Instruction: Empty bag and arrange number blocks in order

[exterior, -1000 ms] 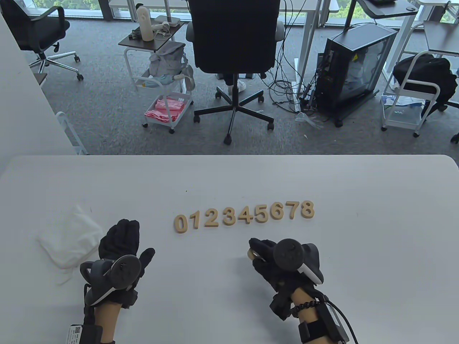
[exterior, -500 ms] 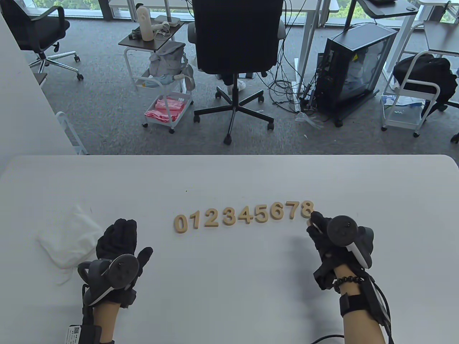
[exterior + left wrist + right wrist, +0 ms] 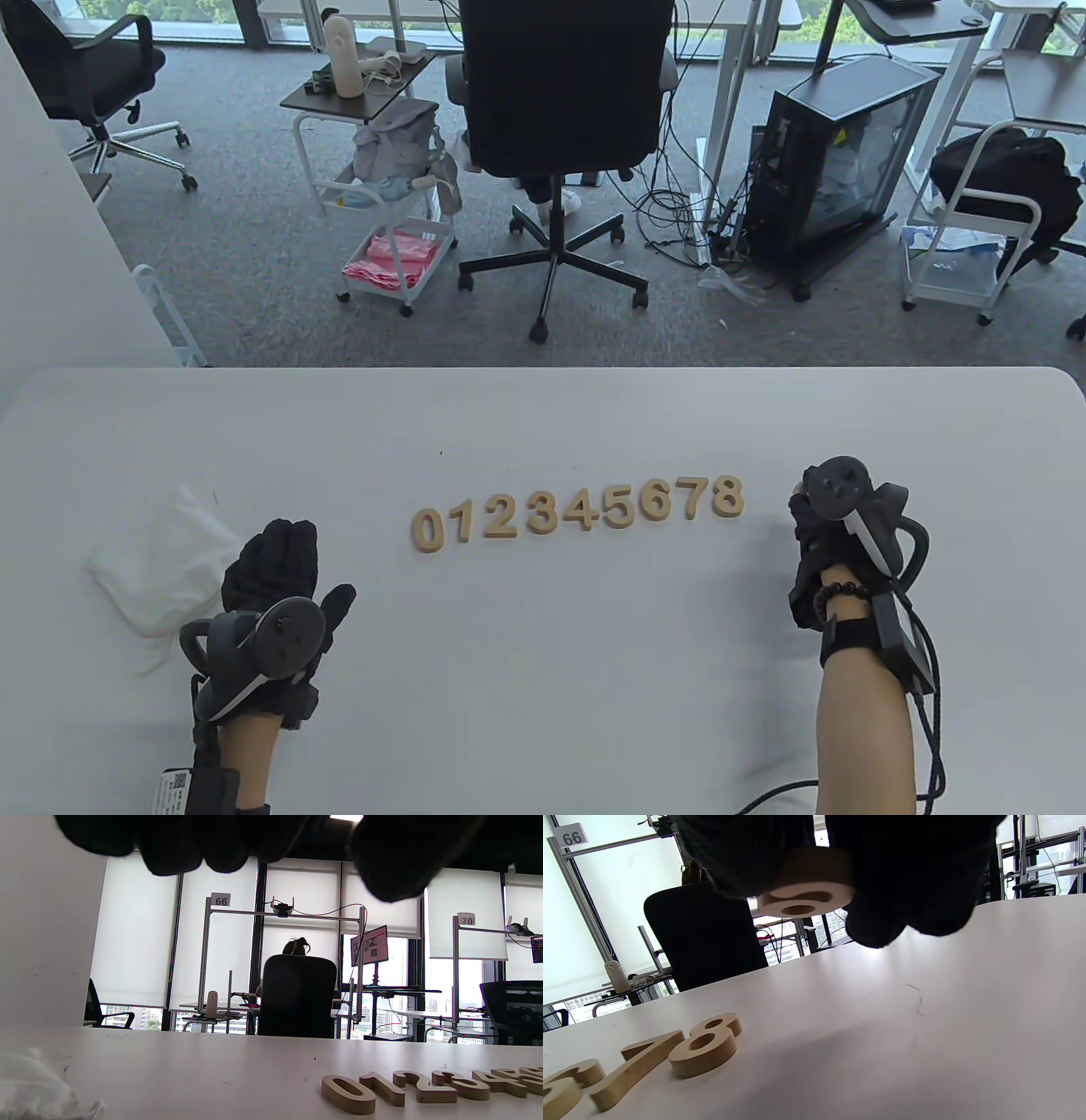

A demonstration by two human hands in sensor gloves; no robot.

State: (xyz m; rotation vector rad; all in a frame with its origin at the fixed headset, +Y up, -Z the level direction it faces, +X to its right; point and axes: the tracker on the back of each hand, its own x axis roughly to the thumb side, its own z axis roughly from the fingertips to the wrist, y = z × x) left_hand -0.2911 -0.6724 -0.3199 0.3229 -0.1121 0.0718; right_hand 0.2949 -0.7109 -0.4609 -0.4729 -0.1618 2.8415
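Observation:
Wooden number blocks [image 3: 577,513] lie in a row from 0 to 8 on the white table [image 3: 543,679]. The 8 block [image 3: 726,497] ends the row, and shows also in the right wrist view as the 8 block [image 3: 706,1046]. My right hand [image 3: 806,509] hovers just right of it, pinching one more wooden number block [image 3: 808,893] above the table. My left hand [image 3: 276,564] rests flat on the table, fingers straight, beside the white cloth bag [image 3: 161,564]. The 0 block [image 3: 348,1093] lies ahead of that hand.
A black office chair [image 3: 560,119] stands beyond the table's far edge, with a rolling cart [image 3: 382,170] and a computer case [image 3: 836,161] on the floor. A person sits behind the chair [image 3: 297,997] in the left wrist view.
My right hand carried its block from the table's middle front up and right, past the 8, to the row's right end. The left hand slid slightly toward me.

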